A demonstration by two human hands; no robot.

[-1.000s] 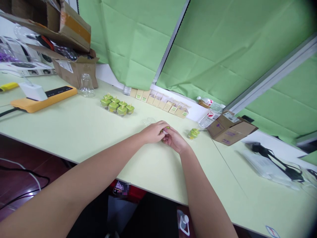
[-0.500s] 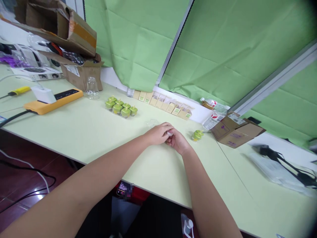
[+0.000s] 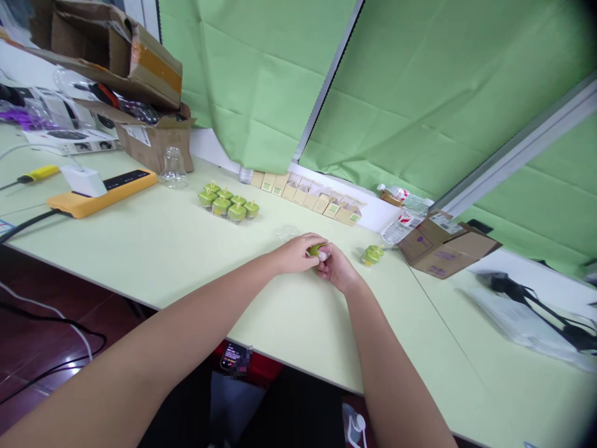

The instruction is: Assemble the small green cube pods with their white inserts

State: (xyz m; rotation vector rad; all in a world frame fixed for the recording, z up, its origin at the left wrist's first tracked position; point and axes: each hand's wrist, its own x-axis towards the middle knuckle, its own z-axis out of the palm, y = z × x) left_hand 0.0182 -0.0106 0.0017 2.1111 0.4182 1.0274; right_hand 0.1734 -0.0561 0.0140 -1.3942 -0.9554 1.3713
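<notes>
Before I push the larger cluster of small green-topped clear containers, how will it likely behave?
The larger green-topped cluster may spread apart, since separate tops crowd together. Each looks light, being small. Squarish shapes suggest sliding rather than rolling.

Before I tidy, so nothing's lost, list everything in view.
Curtains: several, green, back
Table: one, pale green, centre
Tubs: about ten, green-topped, left and right
Small boxes: several, tan, back
Cartons: three, brown, left and right
Bottles: two, clear, right
Jar: one, clear, left
Power strip: one, orange, left
Plug: one, white, left
Screwdriver: one, yellow, left
Phone: one, dark, bottom
Plastic: one, clear, centre
Held item: one, green, centre
Left hand, right hand: one each, bare, centre
</notes>
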